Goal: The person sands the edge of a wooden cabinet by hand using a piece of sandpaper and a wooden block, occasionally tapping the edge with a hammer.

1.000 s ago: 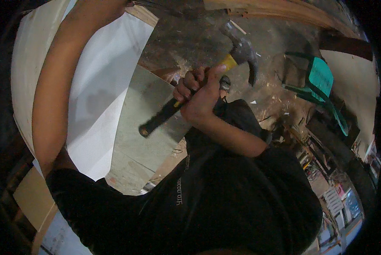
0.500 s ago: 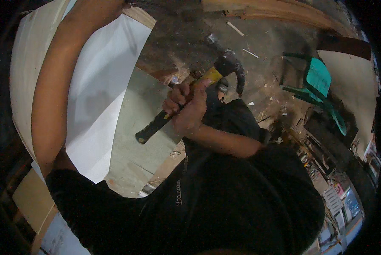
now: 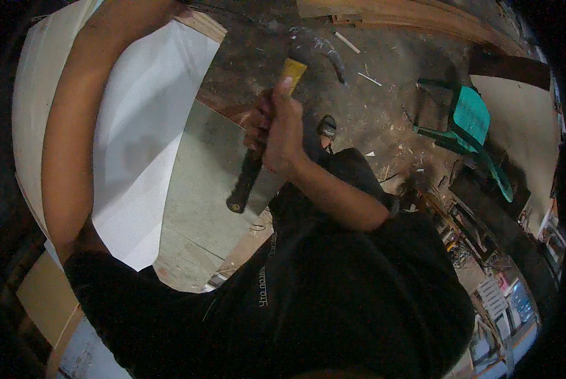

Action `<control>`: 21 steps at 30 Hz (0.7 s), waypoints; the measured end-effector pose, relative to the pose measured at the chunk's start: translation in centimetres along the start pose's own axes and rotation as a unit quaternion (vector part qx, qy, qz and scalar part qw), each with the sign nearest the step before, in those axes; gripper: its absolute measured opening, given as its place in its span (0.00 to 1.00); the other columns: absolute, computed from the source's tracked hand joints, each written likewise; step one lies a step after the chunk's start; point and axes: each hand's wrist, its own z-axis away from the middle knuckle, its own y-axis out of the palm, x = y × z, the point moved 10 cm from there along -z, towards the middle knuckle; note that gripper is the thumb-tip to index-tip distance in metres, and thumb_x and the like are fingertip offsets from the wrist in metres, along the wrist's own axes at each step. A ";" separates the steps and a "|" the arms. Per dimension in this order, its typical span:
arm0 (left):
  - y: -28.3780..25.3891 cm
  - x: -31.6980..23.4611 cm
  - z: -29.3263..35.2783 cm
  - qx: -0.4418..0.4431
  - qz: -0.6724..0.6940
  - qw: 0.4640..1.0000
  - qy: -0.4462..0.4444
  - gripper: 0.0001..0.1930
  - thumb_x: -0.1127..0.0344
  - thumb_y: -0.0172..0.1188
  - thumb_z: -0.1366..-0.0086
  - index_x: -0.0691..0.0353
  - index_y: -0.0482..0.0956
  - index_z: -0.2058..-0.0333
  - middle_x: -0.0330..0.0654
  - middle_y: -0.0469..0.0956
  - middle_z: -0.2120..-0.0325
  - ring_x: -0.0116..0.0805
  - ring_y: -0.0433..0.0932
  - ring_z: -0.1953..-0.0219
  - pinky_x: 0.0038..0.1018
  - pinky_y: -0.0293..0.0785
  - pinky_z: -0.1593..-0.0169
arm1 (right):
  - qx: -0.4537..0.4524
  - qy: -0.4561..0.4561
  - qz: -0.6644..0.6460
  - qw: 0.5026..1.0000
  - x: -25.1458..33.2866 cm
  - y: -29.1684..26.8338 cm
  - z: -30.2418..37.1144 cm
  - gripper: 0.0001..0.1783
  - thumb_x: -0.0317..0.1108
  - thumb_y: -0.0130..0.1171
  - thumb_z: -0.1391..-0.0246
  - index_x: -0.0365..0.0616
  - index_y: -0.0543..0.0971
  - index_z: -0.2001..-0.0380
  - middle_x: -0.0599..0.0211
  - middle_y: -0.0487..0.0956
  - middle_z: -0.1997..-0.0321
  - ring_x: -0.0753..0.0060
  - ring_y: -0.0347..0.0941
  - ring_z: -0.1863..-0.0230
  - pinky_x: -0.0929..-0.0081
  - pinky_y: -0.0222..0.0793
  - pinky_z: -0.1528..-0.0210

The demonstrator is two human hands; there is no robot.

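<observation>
My right hand [image 3: 275, 123] is wrapped round a claw hammer [image 3: 248, 183], its thumb lying along the handle toward the yellow collar. The black grip end points down toward me, while the dark head is farther off and smeared by motion above the floor. A large panel with a white sheet-like face [image 3: 137, 139] stands at my left. My left forearm [image 3: 71, 145] reaches along it to its far end. There my left hand [image 3: 169, 7] is at the picture's upper edge, near the panel's wooden end [image 3: 204, 26]; its fingers are hidden.
A greyish-green board [image 3: 200, 189] lies beside the white panel. Wooden planks [image 3: 409, 19] rest at the far side. A green chair [image 3: 471, 117] stands at the right, near a pale board [image 3: 520, 126]. Scraps and sticks litter the floor [image 3: 384, 114]; clutter fills the lower right.
My right hand has swung the hammer upward and away from me; its handle is steeper now and its head farther off. My left arm has hardly moved.
</observation>
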 end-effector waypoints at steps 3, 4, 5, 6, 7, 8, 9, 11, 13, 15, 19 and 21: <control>-0.3 -2.5 0.1 -0.003 -0.015 0.999 0.051 0.05 0.65 0.64 0.46 0.58 0.86 0.75 0.48 0.81 0.77 0.49 0.81 0.71 0.43 0.75 0.61 | -0.002 -0.048 -0.142 0.989 0.2 -0.6 1.0 0.35 0.76 0.44 0.44 0.56 0.59 0.79 0.80 0.55 0.85 0.81 0.49 0.86 0.77 0.48 0.84; 0.3 -2.4 -0.3 0.012 0.001 0.999 0.045 0.05 0.64 0.64 0.45 0.57 0.86 0.75 0.47 0.81 0.77 0.49 0.81 0.71 0.43 0.74 0.61 | -0.018 -0.091 -0.178 0.980 0.5 -1.3 1.1 0.35 0.76 0.44 0.44 0.56 0.59 0.79 0.80 0.54 0.85 0.81 0.48 0.86 0.76 0.48 0.84; 1.1 -2.2 -0.9 0.026 0.017 0.999 0.039 0.06 0.63 0.64 0.45 0.57 0.86 0.75 0.47 0.81 0.77 0.48 0.81 0.70 0.43 0.74 0.60 | -0.019 -0.064 -0.118 0.991 0.0 -1.3 0.4 0.35 0.76 0.44 0.44 0.56 0.59 0.79 0.80 0.54 0.85 0.81 0.48 0.86 0.76 0.47 0.84; 1.6 -1.9 -0.7 0.050 0.029 0.998 0.027 0.06 0.62 0.64 0.45 0.56 0.86 0.74 0.47 0.81 0.77 0.48 0.81 0.70 0.43 0.73 0.59 | -0.013 -0.029 -0.059 0.998 -0.2 -0.6 0.2 0.35 0.76 0.44 0.44 0.56 0.59 0.79 0.80 0.54 0.85 0.81 0.48 0.86 0.76 0.47 0.84; 1.3 -1.8 -0.4 0.031 0.018 0.999 0.031 0.06 0.62 0.64 0.44 0.56 0.86 0.74 0.46 0.81 0.77 0.48 0.81 0.70 0.42 0.72 0.60 | -0.007 0.005 0.000 1.000 -0.4 0.0 0.2 0.35 0.77 0.44 0.44 0.56 0.58 0.79 0.80 0.54 0.85 0.81 0.48 0.86 0.76 0.47 0.84; 1.1 -1.5 0.1 0.012 0.006 0.999 0.035 0.06 0.62 0.63 0.44 0.56 0.86 0.73 0.46 0.81 0.76 0.48 0.80 0.70 0.42 0.72 0.60 | 0.006 0.011 -0.037 0.999 0.1 0.3 0.5 0.35 0.77 0.45 0.44 0.55 0.58 0.79 0.79 0.54 0.85 0.81 0.48 0.86 0.76 0.47 0.84; 1.1 -1.6 0.3 -0.010 -0.002 0.999 0.045 0.06 0.62 0.63 0.44 0.56 0.86 0.73 0.45 0.81 0.76 0.48 0.80 0.70 0.42 0.72 0.61 | 0.012 0.016 -0.074 0.997 0.5 0.2 0.9 0.36 0.77 0.45 0.45 0.55 0.58 0.79 0.79 0.54 0.85 0.81 0.48 0.86 0.76 0.47 0.84; 1.7 -1.3 0.4 0.001 -0.009 0.999 0.039 0.06 0.64 0.62 0.44 0.56 0.86 0.72 0.45 0.81 0.75 0.48 0.79 0.68 0.42 0.71 0.62 | 0.025 -0.011 -0.058 0.998 0.9 0.3 0.7 0.36 0.77 0.45 0.44 0.55 0.58 0.79 0.79 0.55 0.85 0.81 0.48 0.87 0.76 0.47 0.85; 1.9 -1.4 0.0 0.019 -0.010 0.999 0.035 0.05 0.66 0.62 0.45 0.56 0.86 0.72 0.45 0.81 0.75 0.48 0.79 0.68 0.42 0.71 0.63 | 0.038 -0.074 0.054 0.995 1.7 0.7 -0.8 0.35 0.77 0.44 0.44 0.56 0.58 0.80 0.79 0.54 0.85 0.81 0.49 0.87 0.76 0.47 0.85; 2.0 -1.2 -0.2 0.050 -0.012 0.998 0.033 0.05 0.67 0.61 0.47 0.57 0.86 0.72 0.46 0.81 0.75 0.48 0.79 0.67 0.43 0.71 0.63 | 0.042 -0.042 0.010 0.998 2.9 -0.9 -1.7 0.35 0.76 0.44 0.43 0.56 0.59 0.80 0.79 0.55 0.85 0.80 0.50 0.87 0.76 0.47 0.85; 1.9 -1.1 0.0 0.022 -0.008 0.999 0.036 0.05 0.69 0.61 0.49 0.58 0.85 0.73 0.46 0.81 0.76 0.49 0.79 0.68 0.43 0.71 0.64 | 0.006 -0.096 -0.004 0.995 1.2 -1.6 -1.9 0.34 0.75 0.44 0.42 0.55 0.60 0.80 0.79 0.55 0.86 0.80 0.51 0.88 0.75 0.47 0.85; 1.3 -1.2 0.2 -0.017 -0.037 0.998 0.046 0.05 0.69 0.61 0.49 0.58 0.85 0.74 0.47 0.80 0.77 0.49 0.80 0.70 0.43 0.72 0.65 | 0.018 -0.057 0.066 0.996 1.4 -0.3 -1.2 0.35 0.75 0.43 0.42 0.55 0.59 0.80 0.78 0.56 0.86 0.80 0.50 0.88 0.75 0.47 0.86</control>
